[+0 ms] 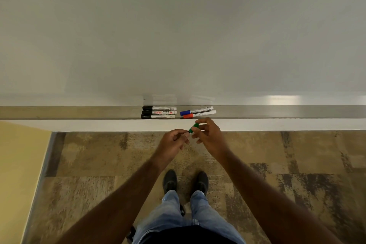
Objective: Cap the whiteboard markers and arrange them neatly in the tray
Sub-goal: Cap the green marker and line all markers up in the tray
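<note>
Three black-capped markers (pixel 159 112) lie side by side in the metal tray (pixel 79 112) under the whiteboard. To their right lie a blue-capped marker (pixel 196 110) and a red-capped marker (pixel 199 114), close together and slightly slanted. Just below the tray's front edge, my right hand (pixel 208 134) pinches a green cap (pixel 194 127) with thumb and fingers. My left hand (pixel 174 140) meets it from the left, fingers closed on the green marker's body, which is mostly hidden in the hand.
The whiteboard (pixel 178 35) fills the upper view. A white ledge (pixel 99 125) runs below the tray. A yellow wall (pixel 17 164) stands at the left. Patterned carpet (pixel 287 164) and my shoes (pixel 186 182) lie below.
</note>
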### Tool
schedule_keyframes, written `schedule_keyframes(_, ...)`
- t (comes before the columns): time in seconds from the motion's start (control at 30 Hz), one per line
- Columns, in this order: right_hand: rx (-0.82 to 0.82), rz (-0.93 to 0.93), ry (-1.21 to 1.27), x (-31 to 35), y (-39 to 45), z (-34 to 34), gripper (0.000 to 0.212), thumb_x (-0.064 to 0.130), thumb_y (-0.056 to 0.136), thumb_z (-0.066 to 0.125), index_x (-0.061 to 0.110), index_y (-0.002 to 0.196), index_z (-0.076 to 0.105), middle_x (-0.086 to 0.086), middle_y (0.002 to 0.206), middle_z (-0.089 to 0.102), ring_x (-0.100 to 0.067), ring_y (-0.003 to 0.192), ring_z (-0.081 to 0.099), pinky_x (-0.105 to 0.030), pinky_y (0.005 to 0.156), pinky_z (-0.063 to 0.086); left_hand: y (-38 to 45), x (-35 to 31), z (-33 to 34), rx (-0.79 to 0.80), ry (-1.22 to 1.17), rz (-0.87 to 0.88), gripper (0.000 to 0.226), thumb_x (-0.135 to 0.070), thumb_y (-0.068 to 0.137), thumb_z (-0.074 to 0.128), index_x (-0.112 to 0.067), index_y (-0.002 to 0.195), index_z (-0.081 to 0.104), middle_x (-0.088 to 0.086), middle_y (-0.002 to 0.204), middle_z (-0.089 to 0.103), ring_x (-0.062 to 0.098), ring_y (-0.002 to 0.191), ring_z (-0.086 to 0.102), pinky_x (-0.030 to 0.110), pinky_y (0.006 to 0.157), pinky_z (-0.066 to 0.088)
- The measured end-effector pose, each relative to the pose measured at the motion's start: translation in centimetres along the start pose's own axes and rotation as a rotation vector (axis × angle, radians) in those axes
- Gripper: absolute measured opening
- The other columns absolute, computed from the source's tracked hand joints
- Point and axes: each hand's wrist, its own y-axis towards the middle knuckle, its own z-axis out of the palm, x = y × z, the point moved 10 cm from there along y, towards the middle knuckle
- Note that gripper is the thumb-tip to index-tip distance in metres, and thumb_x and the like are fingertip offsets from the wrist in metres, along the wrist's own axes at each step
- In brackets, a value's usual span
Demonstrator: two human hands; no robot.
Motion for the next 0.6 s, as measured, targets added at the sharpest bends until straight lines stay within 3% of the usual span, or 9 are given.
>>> schedule_keyframes(0.17,-0.045,-0.005,0.084,-0.1,-1.1,1.2,0.039,0.022,0.097,0.074,0.02,0.132,0.055,-0.003,0.114,0.075,-0.017,0.091,0.078,-0.024,0.065,0.062,0.2,-0.3,-0.3,-0.014,-0.036,0.008,0.013,-0.035,0.106,0.062,-0.031,0.111,0.073,-0.007,0.086,0.078,-0.003,0.059,0.058,0.015,0.051,0.044)
schedule_keyframes(0.5,-0.103,-0.013,0.145,-0.2,-1.2,1.4,0.04,0.011,0.092,0.078,0.015,0.128,0.062,-0.005,0.108,0.078,-0.014,0.088,0.079,-0.034,0.072,0.067,0.1,0.9,-0.7,-0.04,-0.103,-0.033,0.016,-0.03,0.107,0.062,-0.024,0.109,0.077,-0.008,0.077,0.074,0.008,0.061,0.054,0.019,0.05,0.041)
schedule_keyframes(0.6,-0.081,-0.017,0.168,0.3,-0.8,1.4,0.04,0.008,0.092,0.078,0.017,0.128,0.063,-0.008,0.11,0.078,-0.012,0.087,0.079,-0.026,0.068,0.065,0.0,1.0,-0.6,-0.038,-0.132,-0.045,0.017,-0.033,0.107,0.061,-0.025,0.108,0.076,-0.008,0.08,0.075,0.009,0.065,0.055,0.021,0.054,0.043)
